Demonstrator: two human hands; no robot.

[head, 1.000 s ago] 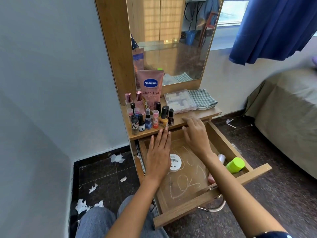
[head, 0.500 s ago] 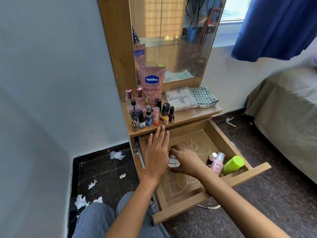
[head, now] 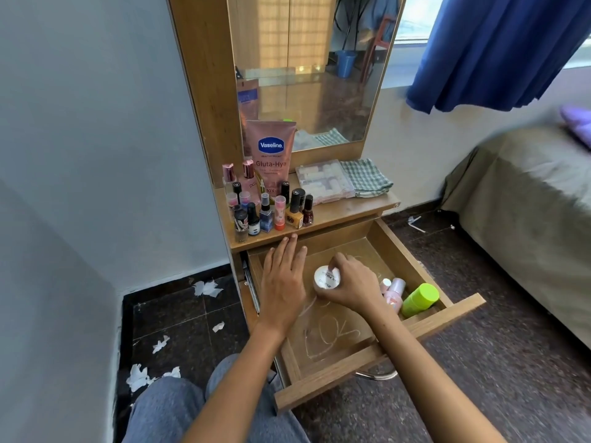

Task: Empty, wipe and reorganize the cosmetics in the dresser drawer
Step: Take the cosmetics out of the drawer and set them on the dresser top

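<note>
The wooden dresser drawer (head: 377,369) stands pulled open, its bottom marked with white scribbles. My right hand (head: 350,287) grips a round white jar (head: 327,278) and holds it lifted over the drawer. My left hand (head: 283,279) lies flat, fingers apart, on the drawer's left rear corner. At the drawer's right end lie a pink bottle (head: 395,292) and a lime-green bottle (head: 420,299). On the dresser top (head: 345,212) stand several small nail-polish bottles (head: 268,212) and a pink Vaseline tube (head: 271,155).
A clear plastic case (head: 323,182) and a folded checked cloth (head: 367,177) lie on the dresser top under the mirror (head: 307,65). A bed (head: 531,199) stands to the right. Torn white paper scraps (head: 140,375) litter the dark floor at left. My knees are below the drawer.
My right hand came down from the drawer's back edge to the white jar, closed on it and lifted it. My left hand stayed put.
</note>
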